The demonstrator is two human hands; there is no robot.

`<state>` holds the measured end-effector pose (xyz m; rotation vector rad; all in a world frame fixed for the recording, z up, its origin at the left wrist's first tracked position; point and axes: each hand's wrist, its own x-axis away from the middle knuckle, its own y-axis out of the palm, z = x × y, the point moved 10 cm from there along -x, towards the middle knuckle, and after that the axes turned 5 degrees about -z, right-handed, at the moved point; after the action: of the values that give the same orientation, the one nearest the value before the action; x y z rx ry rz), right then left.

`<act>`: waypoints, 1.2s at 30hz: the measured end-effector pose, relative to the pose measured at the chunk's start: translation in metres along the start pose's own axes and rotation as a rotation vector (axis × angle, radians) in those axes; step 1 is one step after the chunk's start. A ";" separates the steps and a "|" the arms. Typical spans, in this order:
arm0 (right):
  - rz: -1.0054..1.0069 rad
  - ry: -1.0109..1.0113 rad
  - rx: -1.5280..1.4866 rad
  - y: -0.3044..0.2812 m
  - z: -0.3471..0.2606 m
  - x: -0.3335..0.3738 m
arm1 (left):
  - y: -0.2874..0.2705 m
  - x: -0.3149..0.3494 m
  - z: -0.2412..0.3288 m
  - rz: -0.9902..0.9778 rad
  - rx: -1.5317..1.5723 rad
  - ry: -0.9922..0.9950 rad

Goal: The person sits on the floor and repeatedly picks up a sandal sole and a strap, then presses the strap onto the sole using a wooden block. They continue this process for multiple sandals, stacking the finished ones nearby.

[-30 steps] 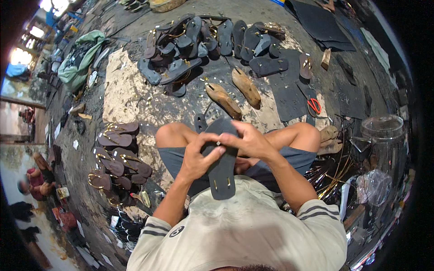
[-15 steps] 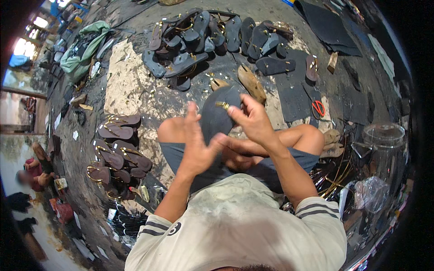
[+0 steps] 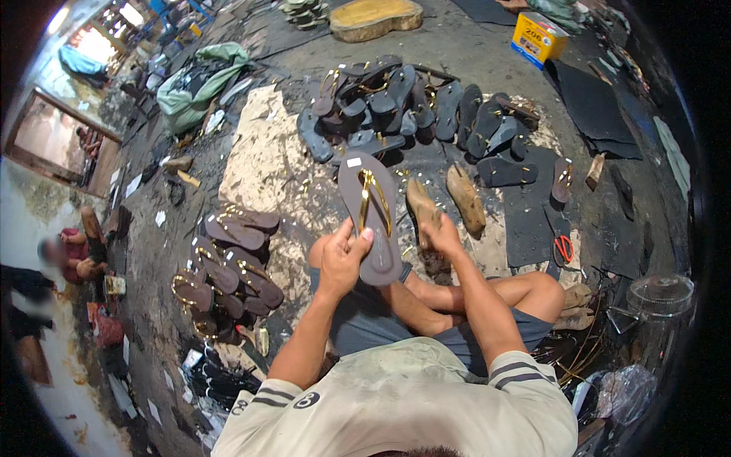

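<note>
A brown flip-flop (image 3: 378,263) with gold straps is raised before me, its brown top side in view and a small white label near the toe. My left hand (image 3: 340,260) is closed on its left edge, thumb lying on the footbed. To the right of it, my right hand (image 3: 443,236) has its fingers curled round the near end of a wooden shoe last (image 3: 420,199); some fingertips are hidden. A second wooden last (image 3: 465,201) lies just right of that one. Behind them is a heap of dark sandals (image 3: 411,99), several with gold straps.
Brown sandals (image 3: 242,228) with gold straps are grouped at my left. Red-handled scissors (image 3: 563,249) lie on black sheet material (image 3: 525,221) at right. Farther off are a yellow box (image 3: 537,39), a wooden block (image 3: 377,19) and a green sack (image 3: 190,95). Another person (image 3: 80,255) sits far left.
The flip-flop has turned from its black underside to its brown top and passed from my right hand to my left. My right hand has moved to the wooden last. The view has tilted up.
</note>
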<state>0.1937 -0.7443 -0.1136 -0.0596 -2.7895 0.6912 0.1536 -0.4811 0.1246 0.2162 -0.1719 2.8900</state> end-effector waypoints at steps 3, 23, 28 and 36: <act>-0.164 -0.032 -0.734 0.009 -0.068 0.036 | -0.039 -0.012 -0.020 0.180 -0.006 0.159; 0.160 -0.698 -0.218 -0.054 -0.291 0.217 | -0.055 -0.036 0.105 0.049 0.801 0.476; 0.305 -0.797 -0.337 -0.055 -0.299 0.235 | -0.031 -0.030 0.125 -0.178 1.014 0.611; 0.299 -0.770 -0.027 -0.043 -0.286 0.203 | -0.004 0.001 0.045 0.114 0.593 0.254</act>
<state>0.0755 -0.6316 0.1996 -0.2725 -3.5736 0.8937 0.1600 -0.4832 0.1695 -0.0673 0.7436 2.9633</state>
